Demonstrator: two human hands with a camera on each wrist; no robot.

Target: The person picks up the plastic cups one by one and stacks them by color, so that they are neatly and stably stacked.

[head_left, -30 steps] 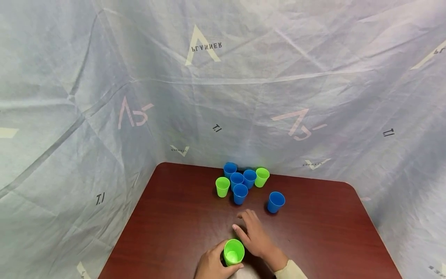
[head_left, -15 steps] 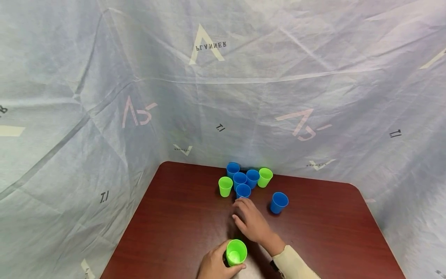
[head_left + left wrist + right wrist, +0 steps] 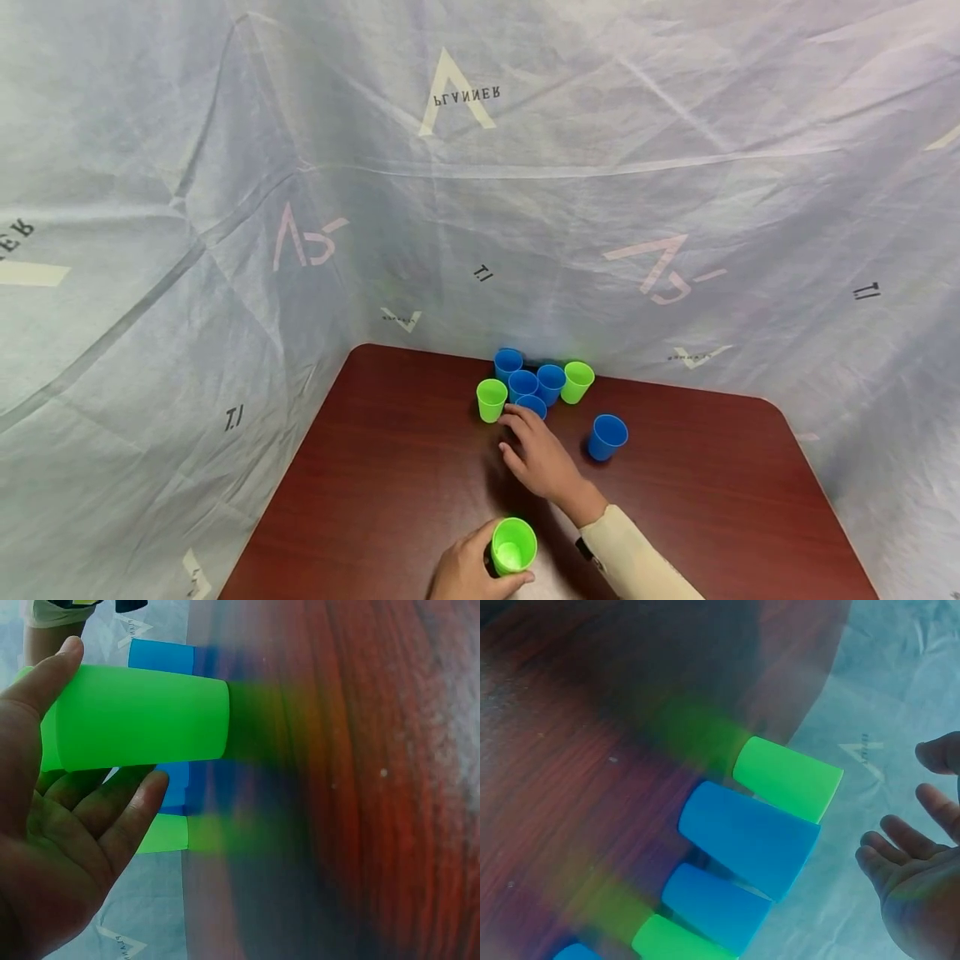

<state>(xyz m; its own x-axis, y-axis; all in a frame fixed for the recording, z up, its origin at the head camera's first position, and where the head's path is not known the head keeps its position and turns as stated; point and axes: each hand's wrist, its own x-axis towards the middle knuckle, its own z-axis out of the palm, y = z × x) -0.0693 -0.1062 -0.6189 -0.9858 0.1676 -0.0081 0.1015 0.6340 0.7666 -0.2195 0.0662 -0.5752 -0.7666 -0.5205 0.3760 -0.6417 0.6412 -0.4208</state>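
Note:
Near the front of the table my left hand (image 3: 467,567) holds an upright green cup (image 3: 514,546), thumb on one side and fingers on the other. A line near its rim in the left wrist view hints at a second cup nested there, but I cannot tell. My right hand (image 3: 546,463) reaches over the table with fingers loosely bent and nothing in them. Its fingertips are close to a green cup (image 3: 491,402) and a blue cup (image 3: 531,408), which it partly hides. In the right wrist view a gap separates the hand (image 3: 919,889) from the cups.
Behind stand more upright blue cups, including one at the back (image 3: 507,363), a middle one (image 3: 522,385) and one to the right (image 3: 551,383). Beside them is another green cup (image 3: 578,382). A lone blue cup (image 3: 607,437) stands right. A grey printed sheet (image 3: 540,208) hangs behind the brown table (image 3: 360,467).
My right hand has moved forward, away from the held cup and up to the cup group. The left hand keeps its grip on the green cup. The view has shifted slightly.

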